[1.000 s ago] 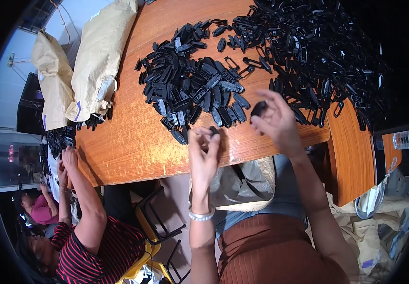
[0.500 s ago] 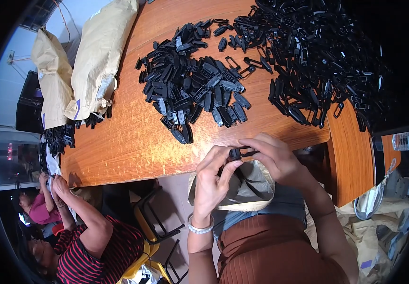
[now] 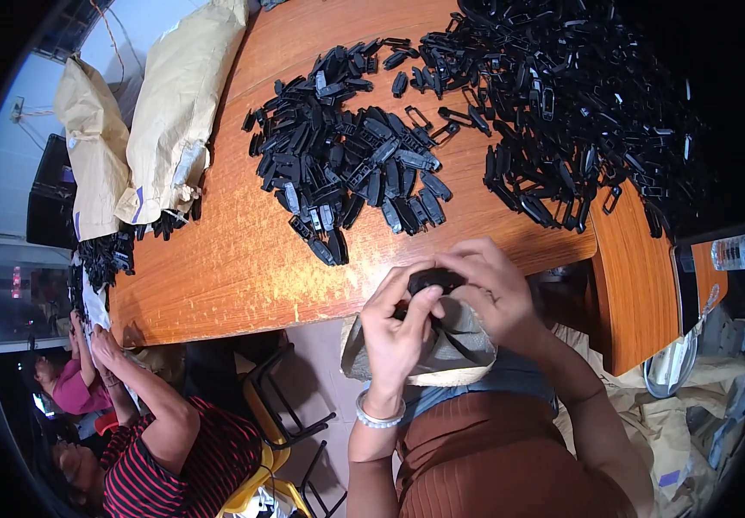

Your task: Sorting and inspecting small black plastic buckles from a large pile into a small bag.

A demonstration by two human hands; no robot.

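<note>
A small black oblong plastic piece [image 3: 435, 280] is held between my two hands, just off the table's front edge. My left hand [image 3: 394, 332] pinches it with thumb and fingers. From the other side my right hand [image 3: 500, 293] grips its right end, partly covering it. Below my hands, an open sack [image 3: 452, 377] with a grey lining rests on my lap. Ahead on the table lies a pile of flat black plastic parts [image 3: 329, 155]. A larger heap of black pieces, many of them open oblong frames [image 3: 562, 112], spreads at the far right.
The wooden table [image 3: 208, 293] has a worn front edge. Two brown paper sacks [image 3: 178, 112] stand at the left. A co-worker in a striped shirt [image 3: 182, 457] sits at the left by a yellow chair [image 3: 269, 414]. More paper sacks [image 3: 674, 432] lie at the right.
The black piece has turned in my fingers: its open frame side showed before, and now a solid dark face shows. My left hand has shifted slightly right.
</note>
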